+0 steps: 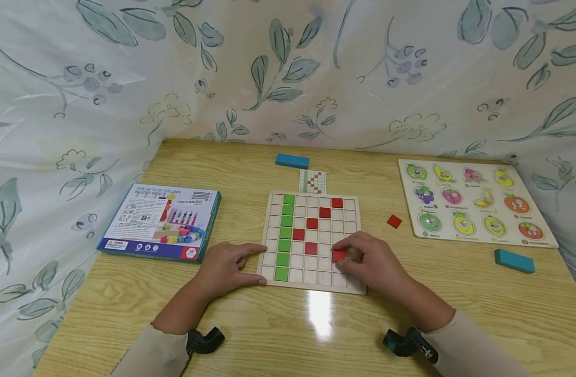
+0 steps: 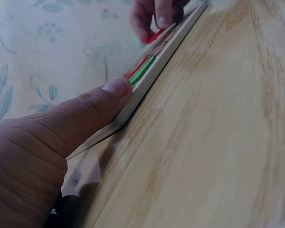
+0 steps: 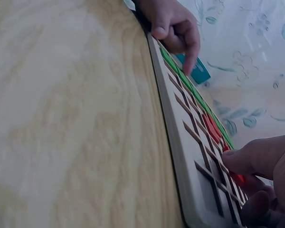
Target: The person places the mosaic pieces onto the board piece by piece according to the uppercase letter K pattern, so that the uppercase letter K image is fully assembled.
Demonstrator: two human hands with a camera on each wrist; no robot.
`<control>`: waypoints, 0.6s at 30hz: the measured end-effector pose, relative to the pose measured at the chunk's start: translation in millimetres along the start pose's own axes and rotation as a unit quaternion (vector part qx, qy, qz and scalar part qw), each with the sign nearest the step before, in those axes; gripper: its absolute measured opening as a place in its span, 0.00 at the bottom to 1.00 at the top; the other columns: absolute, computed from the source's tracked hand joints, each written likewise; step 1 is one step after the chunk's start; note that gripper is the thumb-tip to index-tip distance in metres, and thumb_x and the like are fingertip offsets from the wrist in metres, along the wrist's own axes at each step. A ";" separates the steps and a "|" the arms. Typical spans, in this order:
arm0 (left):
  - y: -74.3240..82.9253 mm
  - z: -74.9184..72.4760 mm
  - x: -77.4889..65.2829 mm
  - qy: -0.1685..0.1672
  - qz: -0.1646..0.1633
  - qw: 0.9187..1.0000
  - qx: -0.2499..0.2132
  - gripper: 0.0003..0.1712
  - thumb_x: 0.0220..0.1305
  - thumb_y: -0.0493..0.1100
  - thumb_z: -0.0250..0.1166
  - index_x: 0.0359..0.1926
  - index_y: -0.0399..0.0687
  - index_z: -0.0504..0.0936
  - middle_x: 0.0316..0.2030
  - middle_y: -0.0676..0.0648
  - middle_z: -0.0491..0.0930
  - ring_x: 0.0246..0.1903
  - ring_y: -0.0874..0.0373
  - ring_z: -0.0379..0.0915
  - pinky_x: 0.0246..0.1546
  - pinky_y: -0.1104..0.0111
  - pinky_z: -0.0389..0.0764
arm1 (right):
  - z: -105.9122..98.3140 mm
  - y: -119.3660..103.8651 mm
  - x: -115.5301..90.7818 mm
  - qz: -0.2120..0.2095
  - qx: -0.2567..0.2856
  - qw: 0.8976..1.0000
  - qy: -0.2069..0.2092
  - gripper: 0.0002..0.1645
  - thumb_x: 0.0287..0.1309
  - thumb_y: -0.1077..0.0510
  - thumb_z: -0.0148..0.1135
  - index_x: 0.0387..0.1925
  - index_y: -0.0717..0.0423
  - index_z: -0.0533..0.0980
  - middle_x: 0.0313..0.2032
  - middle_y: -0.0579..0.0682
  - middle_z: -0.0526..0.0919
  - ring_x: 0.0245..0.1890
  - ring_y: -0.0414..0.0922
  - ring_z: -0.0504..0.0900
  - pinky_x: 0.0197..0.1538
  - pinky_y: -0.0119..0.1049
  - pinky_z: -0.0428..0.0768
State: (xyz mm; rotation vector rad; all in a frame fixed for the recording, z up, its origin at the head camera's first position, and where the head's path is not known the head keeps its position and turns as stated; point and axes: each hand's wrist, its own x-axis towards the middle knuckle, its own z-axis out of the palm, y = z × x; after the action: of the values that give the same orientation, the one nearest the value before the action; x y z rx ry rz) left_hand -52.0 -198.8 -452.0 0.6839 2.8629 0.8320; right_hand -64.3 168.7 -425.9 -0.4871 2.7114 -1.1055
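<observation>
A wooden grid board (image 1: 360,220) lies on the table. Green square tiles (image 1: 285,233) fill one of its columns, and several red ones (image 1: 312,223) form a slanting line with one more below. My right hand (image 1: 374,262) pinches a red square tile (image 1: 338,255) between thumb and fingers, low over the right part of the grid. Against the board's left edge rests my left hand (image 1: 225,271), index finger stretched out and thumb (image 2: 116,89) at the near corner. A loose red tile (image 1: 394,221) lies to the right of the board.
Beyond the board are a small pattern card (image 1: 320,181) and a blue block (image 1: 292,161). To the left lies a boxed beads set (image 1: 160,222). A fruit puzzle board (image 1: 481,204) lies at the right, with a teal block (image 1: 515,261) in front of it.
</observation>
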 end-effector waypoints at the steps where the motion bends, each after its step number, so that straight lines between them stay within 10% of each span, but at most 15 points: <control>1: -0.2 0.1 -0.1 0.000 0.001 1.000 0.001 0.39 0.50 0.67 0.82 0.62 0.61 0.88 0.17 0.66 0.58 0.20 0.70 0.49 0.35 0.64 0.63 | 1.2 -1.6 -0.1 0.000 0.002 1.000 -0.003 0.18 0.59 0.60 0.81 0.50 0.45 0.89 0.44 0.40 0.84 0.28 0.41 0.72 0.32 0.35 0.72; 18: -2.3 1.4 -0.2 0.004 0.009 1.000 0.003 0.39 0.50 0.68 0.82 0.62 0.61 0.87 0.17 0.66 0.58 0.20 0.71 0.49 0.34 0.65 0.62 | 16.0 -11.9 2.9 -0.033 -0.003 0.999 -0.028 0.18 0.58 0.61 0.80 0.49 0.43 0.89 0.45 0.39 0.85 0.28 0.37 0.73 0.34 0.34 0.75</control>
State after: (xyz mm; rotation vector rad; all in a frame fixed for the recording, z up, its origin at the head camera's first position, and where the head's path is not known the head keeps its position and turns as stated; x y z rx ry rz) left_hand -52.4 -199.9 -454.4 0.7084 2.8716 0.8323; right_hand -59.7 149.4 -429.0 -0.6021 2.6686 -1.0832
